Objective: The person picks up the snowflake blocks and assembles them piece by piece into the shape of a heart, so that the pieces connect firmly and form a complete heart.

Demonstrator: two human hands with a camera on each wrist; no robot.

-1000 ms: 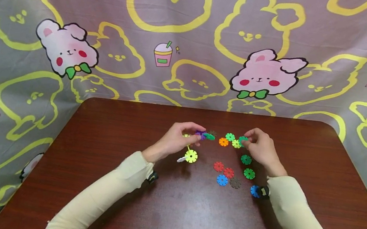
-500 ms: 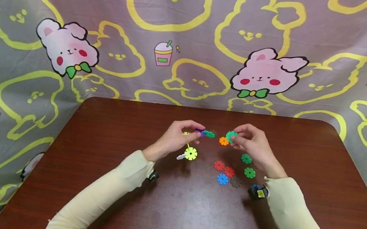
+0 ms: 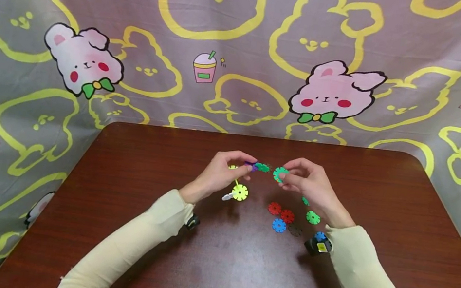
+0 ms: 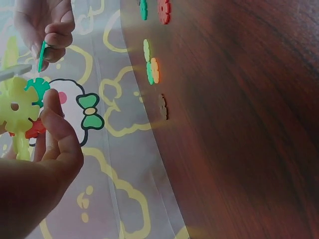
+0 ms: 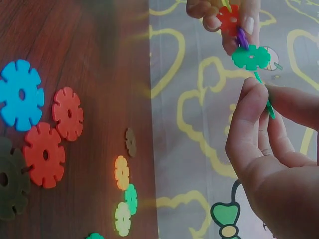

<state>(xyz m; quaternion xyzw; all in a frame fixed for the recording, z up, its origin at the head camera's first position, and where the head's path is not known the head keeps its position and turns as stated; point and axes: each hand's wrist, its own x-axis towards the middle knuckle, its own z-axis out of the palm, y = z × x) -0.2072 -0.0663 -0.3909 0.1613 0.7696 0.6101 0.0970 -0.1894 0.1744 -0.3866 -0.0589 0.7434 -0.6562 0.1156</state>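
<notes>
Over a wooden bench (image 3: 221, 270), a person's right hand (image 3: 312, 182) pinches a green disc (image 3: 278, 171), crosswise to and just right of the end disc (image 5: 260, 57) of a linked chain (image 4: 22, 115) pinched by the left hand (image 3: 223, 171), a cartoon-print curtain (image 3: 242, 59) behind.

Soft, moderate light fell on the table (image 3: 232, 287), seemingly from overhead, and left a blurred, pale glare across its near half. Dim shadows spread on the table beside the right sleeve (image 3: 375, 277). A brown disc (image 3: 295, 230) nearly sank into the table's dark wood. Behind the table, the cloth (image 3: 246, 60) looked greyish and fairly evenly lit. Through the wrist cameras it turned hazy and washed out, its yellow reflected in streaks along the table's edge. Beyond that edge, the left hand (image 4: 62, 144) darkened toward the wrist, while the right hand (image 4: 37, 22) looked pale and soft.
</notes>
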